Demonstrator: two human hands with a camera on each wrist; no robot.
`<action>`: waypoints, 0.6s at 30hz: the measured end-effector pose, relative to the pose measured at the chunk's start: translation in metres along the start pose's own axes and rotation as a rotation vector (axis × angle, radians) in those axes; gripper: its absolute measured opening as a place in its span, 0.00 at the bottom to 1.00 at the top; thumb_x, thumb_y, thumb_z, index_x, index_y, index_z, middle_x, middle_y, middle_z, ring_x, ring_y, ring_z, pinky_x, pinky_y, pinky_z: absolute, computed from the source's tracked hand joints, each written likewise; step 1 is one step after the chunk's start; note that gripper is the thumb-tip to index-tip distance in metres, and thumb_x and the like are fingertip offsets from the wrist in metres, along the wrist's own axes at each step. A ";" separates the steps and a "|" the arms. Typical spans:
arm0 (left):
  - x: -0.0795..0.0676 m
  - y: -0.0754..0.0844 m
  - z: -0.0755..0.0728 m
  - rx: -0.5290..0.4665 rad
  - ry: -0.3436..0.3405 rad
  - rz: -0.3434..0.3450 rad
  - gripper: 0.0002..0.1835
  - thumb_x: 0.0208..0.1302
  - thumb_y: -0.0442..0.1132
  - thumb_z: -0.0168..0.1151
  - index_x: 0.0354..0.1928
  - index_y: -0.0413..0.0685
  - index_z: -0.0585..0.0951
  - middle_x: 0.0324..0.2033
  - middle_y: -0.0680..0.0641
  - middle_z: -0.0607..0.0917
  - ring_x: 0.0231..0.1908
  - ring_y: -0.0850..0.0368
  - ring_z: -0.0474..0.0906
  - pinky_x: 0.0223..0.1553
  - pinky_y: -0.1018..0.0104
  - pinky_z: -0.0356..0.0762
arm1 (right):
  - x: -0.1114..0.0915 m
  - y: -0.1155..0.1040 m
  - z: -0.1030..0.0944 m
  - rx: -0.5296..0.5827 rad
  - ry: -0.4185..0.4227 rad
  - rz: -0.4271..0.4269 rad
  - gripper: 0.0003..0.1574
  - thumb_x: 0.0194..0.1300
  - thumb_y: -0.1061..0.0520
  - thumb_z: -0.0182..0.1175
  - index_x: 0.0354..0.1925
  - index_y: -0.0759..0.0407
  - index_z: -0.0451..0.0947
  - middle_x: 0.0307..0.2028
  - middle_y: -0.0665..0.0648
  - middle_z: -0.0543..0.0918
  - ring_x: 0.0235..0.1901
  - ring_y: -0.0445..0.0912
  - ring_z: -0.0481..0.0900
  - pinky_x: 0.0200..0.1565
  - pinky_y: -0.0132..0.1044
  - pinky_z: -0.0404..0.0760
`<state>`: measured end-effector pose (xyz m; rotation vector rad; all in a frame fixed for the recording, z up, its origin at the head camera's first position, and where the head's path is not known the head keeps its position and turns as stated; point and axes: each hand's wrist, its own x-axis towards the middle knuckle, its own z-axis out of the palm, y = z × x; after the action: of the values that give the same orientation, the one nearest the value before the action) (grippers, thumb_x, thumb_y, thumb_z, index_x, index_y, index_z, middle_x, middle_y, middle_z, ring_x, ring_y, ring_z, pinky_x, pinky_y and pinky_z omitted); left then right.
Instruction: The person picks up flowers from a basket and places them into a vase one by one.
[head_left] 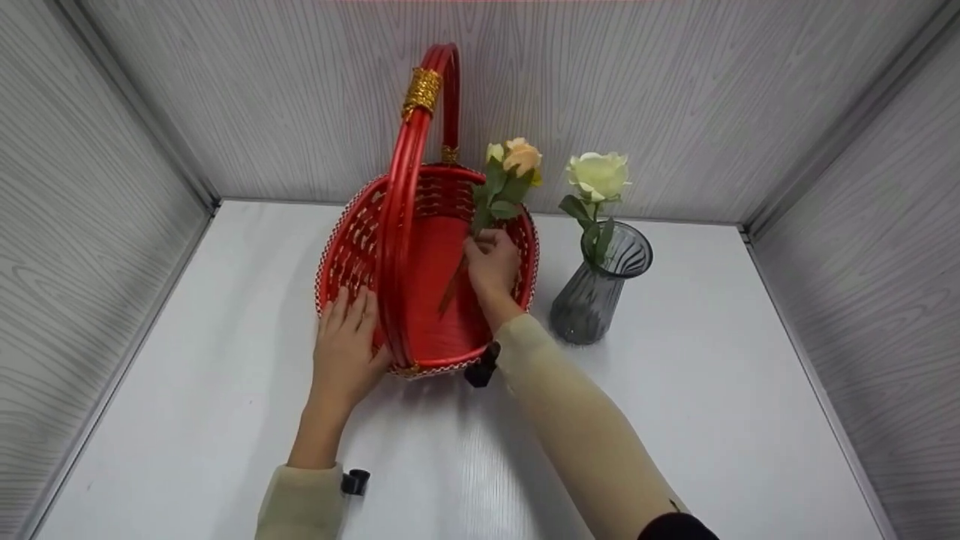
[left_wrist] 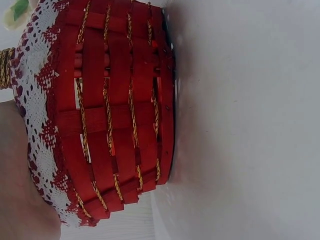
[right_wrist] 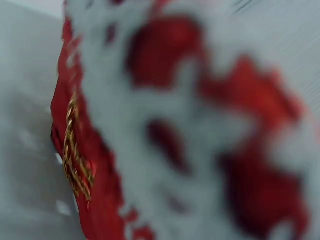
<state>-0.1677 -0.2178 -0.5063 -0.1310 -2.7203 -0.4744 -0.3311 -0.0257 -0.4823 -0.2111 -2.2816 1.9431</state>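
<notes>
A red woven basket (head_left: 442, 330) with a tall arched handle (head_left: 401, 187) stands on the table. My left hand (head_left: 349, 352) rests over its front-left rim, fingers extended inside and thumb by the handle's foot. Inside the right part of the basket, my right hand (head_left: 495, 262) pinches the stem of a peach rose (head_left: 523, 156) with green leaves and a pale bud. Its stem slants down to the left over the basket floor. White lace trim (left_wrist: 47, 115) borders the rim in the left wrist view; blurred lace trim (right_wrist: 150, 140) fills much of the right wrist view.
To the basket's right stands a grey ribbed glass vase (head_left: 589, 300) holding one pale yellow rose (head_left: 600, 176). Grey wood-patterned panels (head_left: 637, 90) enclose the white table (head_left: 712, 390) at the back and both sides. Gold binding (head_left: 424, 90) wraps the basket handle.
</notes>
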 end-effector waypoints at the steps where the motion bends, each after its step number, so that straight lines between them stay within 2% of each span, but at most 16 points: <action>1: 0.000 0.001 0.000 -0.001 -0.005 -0.001 0.39 0.65 0.53 0.53 0.73 0.37 0.64 0.71 0.37 0.67 0.75 0.37 0.52 0.76 0.44 0.44 | 0.000 0.000 -0.001 -0.009 -0.001 -0.010 0.10 0.66 0.53 0.65 0.44 0.53 0.79 0.40 0.52 0.87 0.40 0.42 0.84 0.40 0.37 0.82; 4: 0.001 0.002 -0.001 -0.006 -0.014 -0.009 0.39 0.66 0.53 0.52 0.74 0.37 0.63 0.72 0.37 0.67 0.76 0.39 0.51 0.77 0.46 0.42 | -0.001 0.001 -0.001 0.016 -0.020 -0.029 0.10 0.68 0.53 0.63 0.45 0.54 0.77 0.39 0.53 0.87 0.40 0.45 0.84 0.39 0.36 0.81; 6: 0.001 0.003 -0.001 -0.007 -0.014 -0.012 0.39 0.66 0.53 0.52 0.74 0.37 0.63 0.71 0.37 0.67 0.76 0.39 0.51 0.77 0.46 0.42 | -0.001 0.001 -0.002 0.072 -0.045 -0.027 0.13 0.69 0.54 0.62 0.48 0.57 0.74 0.41 0.57 0.87 0.42 0.51 0.85 0.40 0.36 0.81; 8: 0.001 0.003 -0.002 -0.005 -0.014 -0.013 0.39 0.65 0.52 0.52 0.73 0.38 0.63 0.71 0.37 0.67 0.76 0.39 0.51 0.77 0.46 0.42 | 0.000 0.001 -0.002 0.127 -0.065 -0.010 0.17 0.71 0.54 0.60 0.54 0.58 0.70 0.43 0.60 0.87 0.43 0.54 0.86 0.41 0.36 0.82; 11: 0.000 0.003 -0.002 -0.002 -0.009 -0.011 0.39 0.65 0.52 0.53 0.73 0.37 0.64 0.71 0.37 0.68 0.75 0.38 0.53 0.77 0.45 0.44 | 0.000 0.001 -0.003 0.188 -0.090 0.031 0.20 0.72 0.56 0.58 0.58 0.60 0.68 0.43 0.63 0.87 0.44 0.57 0.86 0.43 0.41 0.84; 13: 0.000 0.002 -0.001 -0.003 -0.006 -0.009 0.39 0.64 0.52 0.53 0.73 0.37 0.64 0.71 0.37 0.68 0.75 0.38 0.54 0.76 0.45 0.44 | -0.001 0.000 -0.004 0.218 -0.105 0.052 0.18 0.72 0.57 0.58 0.56 0.62 0.70 0.43 0.64 0.87 0.43 0.55 0.87 0.45 0.45 0.85; 16: 0.001 0.002 -0.001 -0.008 0.006 -0.006 0.38 0.64 0.51 0.54 0.72 0.36 0.65 0.71 0.37 0.68 0.75 0.37 0.54 0.76 0.44 0.45 | -0.001 -0.002 -0.006 0.275 -0.134 0.064 0.10 0.72 0.61 0.58 0.47 0.66 0.74 0.44 0.68 0.87 0.41 0.54 0.86 0.48 0.49 0.84; 18: 0.001 0.001 0.000 -0.007 0.011 -0.005 0.38 0.64 0.50 0.54 0.72 0.36 0.66 0.70 0.36 0.69 0.75 0.37 0.54 0.76 0.44 0.45 | -0.001 -0.004 -0.008 0.312 -0.154 0.075 0.05 0.72 0.62 0.57 0.43 0.66 0.75 0.46 0.70 0.86 0.40 0.53 0.86 0.50 0.49 0.84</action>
<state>-0.1683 -0.2172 -0.5057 -0.1226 -2.7095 -0.4851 -0.3288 -0.0188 -0.4776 -0.1167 -2.0412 2.3949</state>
